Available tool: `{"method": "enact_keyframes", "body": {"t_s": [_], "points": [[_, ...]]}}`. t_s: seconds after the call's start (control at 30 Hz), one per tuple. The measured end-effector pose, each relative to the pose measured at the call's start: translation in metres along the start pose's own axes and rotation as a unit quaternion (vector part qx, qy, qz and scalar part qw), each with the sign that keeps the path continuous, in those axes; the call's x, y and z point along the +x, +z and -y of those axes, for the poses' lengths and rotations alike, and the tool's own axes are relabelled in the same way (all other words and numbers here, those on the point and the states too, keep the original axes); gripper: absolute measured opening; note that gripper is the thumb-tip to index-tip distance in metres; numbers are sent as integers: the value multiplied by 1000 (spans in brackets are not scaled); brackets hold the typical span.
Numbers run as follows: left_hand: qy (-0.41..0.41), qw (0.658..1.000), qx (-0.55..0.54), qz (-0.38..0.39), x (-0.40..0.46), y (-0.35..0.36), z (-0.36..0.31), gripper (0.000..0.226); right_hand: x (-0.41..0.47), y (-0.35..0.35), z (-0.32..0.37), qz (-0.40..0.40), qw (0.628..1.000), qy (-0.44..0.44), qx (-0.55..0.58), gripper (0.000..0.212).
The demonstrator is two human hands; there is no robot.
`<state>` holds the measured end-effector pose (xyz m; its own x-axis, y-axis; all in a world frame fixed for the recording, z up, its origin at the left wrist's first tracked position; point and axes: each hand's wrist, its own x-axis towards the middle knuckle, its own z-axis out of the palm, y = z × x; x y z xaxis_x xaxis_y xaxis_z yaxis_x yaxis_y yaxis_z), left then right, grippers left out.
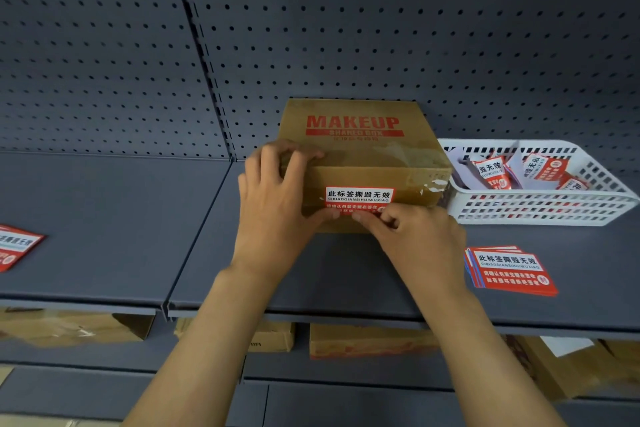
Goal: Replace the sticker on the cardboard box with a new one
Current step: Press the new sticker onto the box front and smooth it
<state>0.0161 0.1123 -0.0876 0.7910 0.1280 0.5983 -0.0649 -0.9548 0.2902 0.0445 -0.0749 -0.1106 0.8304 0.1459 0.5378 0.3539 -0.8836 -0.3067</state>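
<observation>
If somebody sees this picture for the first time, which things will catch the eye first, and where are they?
First, the brown cardboard box printed MAKEUP in red, mid-shelf, with a red and white sticker on its front. The left hand grips its left corner while the right hand picks at the sticker's lower edge. Right of it sit a white plastic basket of crumpled stickers and a stack of fresh red stickers.

Cardboard box at shelf back, left hand gripping its top-left edge, right hand fingertips pressing lower edge of red sticker; white basket just right.
</observation>
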Motion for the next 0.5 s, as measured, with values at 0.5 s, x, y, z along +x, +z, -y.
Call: {"method": "enact_keyframes", "body": {"t_s": [0.5], "points": [[36,999,-4,33,3,-9,10,86,-1,-17,-38,-7,999,9,-37,54]]}}
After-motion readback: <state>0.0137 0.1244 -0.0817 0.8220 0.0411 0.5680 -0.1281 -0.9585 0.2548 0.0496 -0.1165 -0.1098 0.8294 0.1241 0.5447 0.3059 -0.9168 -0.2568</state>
